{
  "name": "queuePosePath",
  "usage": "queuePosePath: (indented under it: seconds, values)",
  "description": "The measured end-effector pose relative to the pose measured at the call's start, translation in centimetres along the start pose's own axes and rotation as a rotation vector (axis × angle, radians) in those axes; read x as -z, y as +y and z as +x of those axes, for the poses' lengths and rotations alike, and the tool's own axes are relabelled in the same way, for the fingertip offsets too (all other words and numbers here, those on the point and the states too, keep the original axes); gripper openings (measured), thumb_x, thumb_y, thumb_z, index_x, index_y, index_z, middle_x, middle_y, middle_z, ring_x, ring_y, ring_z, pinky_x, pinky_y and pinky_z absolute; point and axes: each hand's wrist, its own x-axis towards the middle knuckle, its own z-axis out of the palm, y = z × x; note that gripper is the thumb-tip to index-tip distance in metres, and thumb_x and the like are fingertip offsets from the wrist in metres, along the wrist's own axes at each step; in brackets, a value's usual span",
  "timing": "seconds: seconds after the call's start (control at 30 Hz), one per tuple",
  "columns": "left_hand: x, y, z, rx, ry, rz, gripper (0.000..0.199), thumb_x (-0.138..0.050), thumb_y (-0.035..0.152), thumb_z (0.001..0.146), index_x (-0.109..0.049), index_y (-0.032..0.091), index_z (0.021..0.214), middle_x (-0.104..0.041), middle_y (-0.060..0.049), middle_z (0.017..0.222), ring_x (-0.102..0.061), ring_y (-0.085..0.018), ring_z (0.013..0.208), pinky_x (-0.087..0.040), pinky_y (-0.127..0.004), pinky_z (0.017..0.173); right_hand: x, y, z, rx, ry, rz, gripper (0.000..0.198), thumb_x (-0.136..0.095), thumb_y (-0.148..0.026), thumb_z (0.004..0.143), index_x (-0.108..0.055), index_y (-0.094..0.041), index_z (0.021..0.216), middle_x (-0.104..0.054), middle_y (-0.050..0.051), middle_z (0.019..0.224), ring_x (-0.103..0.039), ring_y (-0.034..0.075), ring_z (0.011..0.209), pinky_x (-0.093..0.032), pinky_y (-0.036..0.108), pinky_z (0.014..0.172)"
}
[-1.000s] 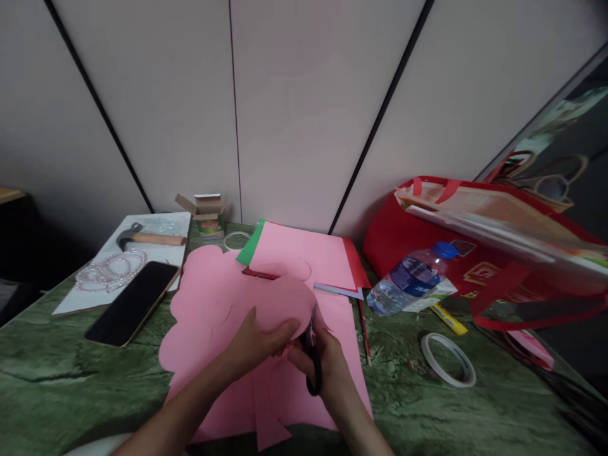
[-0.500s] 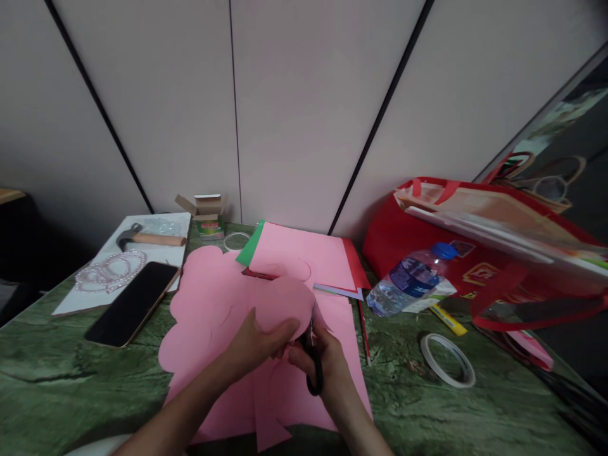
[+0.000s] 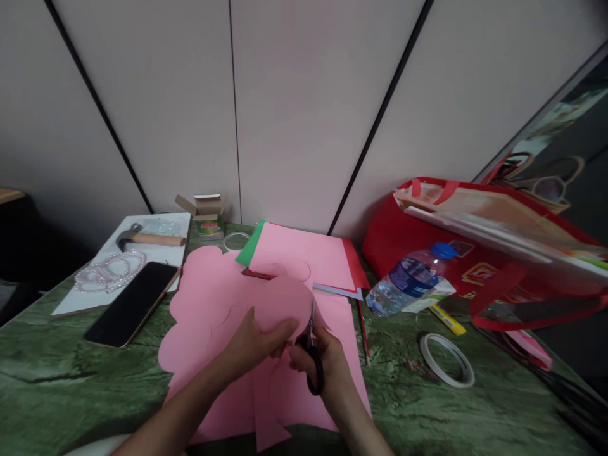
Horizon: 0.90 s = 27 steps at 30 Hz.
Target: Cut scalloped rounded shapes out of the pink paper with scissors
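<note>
Scissors [image 3: 310, 342] are sitting in the right hand [image 3: 329, 356], which is gripping their black handles [image 3: 320, 373]; the left hand [image 3: 260, 339] is pinching the near edge of a rounded pink piece [image 3: 285, 301] by the blades [image 3: 312, 316]. Beneath both hands, pink paper [image 3: 204, 285] is lying.

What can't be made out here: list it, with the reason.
Head view:
Left hand: fingers partly hidden by the pink cutout.
Scissors: handles partly covered by the right hand.
White object: cut off by the bottom edge.
Bottle label: lettering too small and blurred.
</note>
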Motion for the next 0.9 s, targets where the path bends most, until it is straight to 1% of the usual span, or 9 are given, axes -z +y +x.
queuePosePath:
  seconds: [0.13, 0.33, 0.47, 0.57, 0.7, 0.9]
  values:
    - [0.1, 0.2, 0.0, -0.005, -0.003, -0.001, 0.030, -0.056, 0.033, 0.072, -0.055, 0.013, 0.050, -0.047, 0.003, 0.036, -0.045, -0.009, 0.037, -0.037, -0.021, 0.041, -0.3, -0.4, 0.0, -0.029, 0.062, -0.003, 0.032, -0.075, -0.036, 0.049, -0.052, -0.019, 0.063, -0.050, -0.006, 0.044, -0.045, 0.010, 0.038, -0.039, 0.023, 0.040]
    - [0.1, 0.7, 0.1, 0.056, 0.026, -0.001, 0.029, -0.059, 0.031, 0.069, -0.053, 0.014, 0.046, -0.048, 0.003, 0.036, -0.045, -0.009, 0.036, -0.037, -0.021, 0.040, -0.2, -0.5, 0.1, -0.092, 0.104, -0.054, 0.027, -0.071, -0.025, 0.048, -0.048, -0.018, 0.060, -0.050, -0.007, 0.043, -0.045, 0.008, 0.036, -0.035, 0.020, 0.038]
    - [0.2, 0.2, 0.3, -0.002, 0.030, -0.007, 0.030, -0.058, 0.029, 0.069, -0.051, 0.015, 0.044, -0.047, 0.004, 0.036, -0.044, -0.008, 0.035, -0.036, -0.020, 0.038, 0.1, 0.1, 0.1, -0.060, 0.093, -0.087, 0.023, -0.068, -0.023, 0.053, -0.049, -0.018, 0.063, -0.050, -0.008, 0.044, -0.043, 0.007, 0.036, -0.033, 0.019, 0.038]
    - [0.2, -0.2, 0.4, -0.031, 0.028, -0.024, 0.030, -0.057, 0.029, 0.070, -0.051, 0.015, 0.044, -0.047, 0.004, 0.036, -0.044, -0.008, 0.035, -0.036, -0.020, 0.038, 0.1, 0.1, 0.1, -0.068, 0.095, -0.106, 0.023, -0.068, -0.023, 0.052, -0.049, -0.017, 0.064, -0.051, -0.007, 0.044, -0.043, 0.007, 0.036, -0.031, 0.019, 0.038]
    - [0.1, -0.3, 0.3, -0.045, 0.021, -0.050, 0.029, -0.057, 0.028, 0.070, -0.052, 0.014, 0.045, -0.046, 0.004, 0.035, -0.043, -0.008, 0.034, -0.035, -0.019, 0.037, 0.1, 0.1, 0.2, -0.096, 0.101, -0.117, 0.024, -0.068, -0.023, 0.050, -0.047, -0.018, 0.061, -0.049, -0.008, 0.041, -0.041, 0.007, 0.034, -0.031, 0.019, 0.036]
    - [0.2, -0.4, 0.3, -0.038, 0.051, -0.057, 0.031, -0.058, 0.029, 0.070, -0.051, 0.014, 0.043, -0.047, 0.003, 0.035, -0.044, -0.009, 0.034, -0.035, -0.020, 0.037, 0.4, 0.8, 0.1, -0.060, 0.060, -0.085, 0.022, -0.067, -0.022, 0.056, -0.048, -0.018, 0.066, -0.048, -0.009, 0.041, -0.040, 0.006, 0.035, -0.032, 0.019, 0.037]
